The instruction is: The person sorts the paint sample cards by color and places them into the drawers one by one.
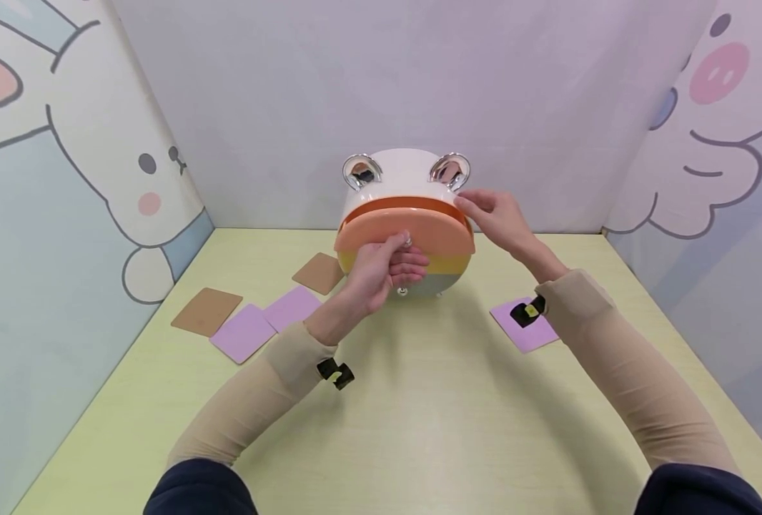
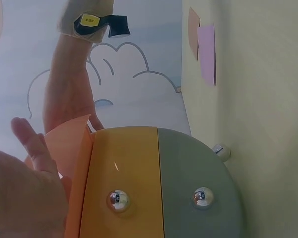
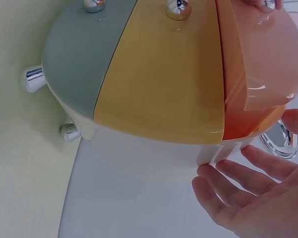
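Note:
A small frog-shaped drawer box (image 1: 407,172) with a white body stands at the back of the table. Its orange top drawer (image 1: 381,222) is pulled partly out, leaving a gap above its front. My left hand (image 1: 387,272) pinches that drawer's silver knob (image 1: 408,242) between thumb and fingers. The yellow drawer (image 2: 121,168) and grey-green drawer (image 2: 196,153) below are closed, each with a round silver knob. Against the box's right side, near the silver eye ring (image 1: 452,172), my right hand (image 1: 497,218) rests its extended fingertips, which reflect in the white side (image 3: 154,163).
Left of the box lie two brown cards (image 1: 207,312) and two purple cards (image 1: 244,334) on the pale table (image 1: 413,429). Another purple card (image 1: 525,325) lies under my right forearm. Printed cartoon walls (image 1: 85,157) enclose the table's sides and back.

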`<state>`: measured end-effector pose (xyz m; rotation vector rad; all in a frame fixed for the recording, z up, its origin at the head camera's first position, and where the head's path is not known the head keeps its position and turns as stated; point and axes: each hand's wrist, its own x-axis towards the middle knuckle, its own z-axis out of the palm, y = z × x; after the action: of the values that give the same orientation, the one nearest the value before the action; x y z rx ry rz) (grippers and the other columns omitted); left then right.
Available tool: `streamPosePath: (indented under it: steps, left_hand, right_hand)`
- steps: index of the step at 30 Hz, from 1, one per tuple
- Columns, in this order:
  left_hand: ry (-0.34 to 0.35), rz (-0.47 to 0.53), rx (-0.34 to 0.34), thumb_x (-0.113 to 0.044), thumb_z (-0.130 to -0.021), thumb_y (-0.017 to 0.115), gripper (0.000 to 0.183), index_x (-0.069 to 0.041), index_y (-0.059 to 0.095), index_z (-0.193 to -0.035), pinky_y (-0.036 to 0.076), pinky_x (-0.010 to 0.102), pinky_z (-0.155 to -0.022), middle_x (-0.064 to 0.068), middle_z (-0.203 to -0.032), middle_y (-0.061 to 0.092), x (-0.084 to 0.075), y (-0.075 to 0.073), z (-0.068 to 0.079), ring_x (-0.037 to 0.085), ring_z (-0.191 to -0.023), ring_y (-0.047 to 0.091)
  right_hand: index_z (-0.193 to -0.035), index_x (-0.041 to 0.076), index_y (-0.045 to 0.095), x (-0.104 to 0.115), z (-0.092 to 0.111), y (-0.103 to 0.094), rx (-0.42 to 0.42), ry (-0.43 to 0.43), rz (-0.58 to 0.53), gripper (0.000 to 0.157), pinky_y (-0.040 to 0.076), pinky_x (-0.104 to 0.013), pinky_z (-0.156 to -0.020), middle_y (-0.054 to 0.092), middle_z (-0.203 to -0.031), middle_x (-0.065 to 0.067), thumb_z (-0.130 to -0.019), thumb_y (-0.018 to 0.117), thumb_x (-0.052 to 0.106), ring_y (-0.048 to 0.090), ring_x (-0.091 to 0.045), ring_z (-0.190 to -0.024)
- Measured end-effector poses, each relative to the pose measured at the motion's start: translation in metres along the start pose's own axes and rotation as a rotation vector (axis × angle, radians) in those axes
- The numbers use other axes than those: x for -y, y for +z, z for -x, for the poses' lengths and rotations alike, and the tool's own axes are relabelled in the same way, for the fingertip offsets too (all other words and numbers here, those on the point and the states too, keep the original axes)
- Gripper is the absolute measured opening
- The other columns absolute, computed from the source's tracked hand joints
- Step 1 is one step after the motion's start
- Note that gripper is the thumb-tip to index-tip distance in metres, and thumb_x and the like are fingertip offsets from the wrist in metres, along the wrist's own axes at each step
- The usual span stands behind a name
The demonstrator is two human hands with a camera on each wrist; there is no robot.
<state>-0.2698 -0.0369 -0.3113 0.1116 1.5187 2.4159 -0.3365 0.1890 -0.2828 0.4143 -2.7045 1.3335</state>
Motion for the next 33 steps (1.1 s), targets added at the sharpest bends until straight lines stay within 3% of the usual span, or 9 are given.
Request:
streamPosePath:
  steps: [18, 33]
  left_hand:
    - [0.009, 0.041, -0.038, -0.024, -0.099, 0.053, 0.029, 0.003, 0.061, -0.093, 0.059, 0.026, -0.059, 0.011, -0.072, 0.071, -0.004, 0.0, -0.028, 0.018, -0.06, 0.07]
    - [0.003, 0.013, -0.038, -0.027, -0.099, 0.054, 0.032, 0.004, 0.063, -0.097, 0.059, 0.027, -0.057, 0.011, -0.074, 0.072, -0.003, -0.002, -0.029, 0.018, -0.058, 0.07]
  right_hand:
    - [-0.131, 0.009, 0.059, -0.002, -0.002, 0.001, -0.034, -0.01, 0.01, 0.057, 0.042, -0.051, -0.106, 0.062, -0.132, -0.012, -0.093, 0.054, 0.052, 0.054, -0.029, -0.126]
    - [-0.132, 0.009, 0.058, -0.002, -0.001, 0.001, -0.037, -0.011, 0.0, 0.058, 0.041, -0.051, -0.108, 0.061, -0.133, -0.013, -0.093, 0.054, 0.051, 0.053, -0.029, -0.127]
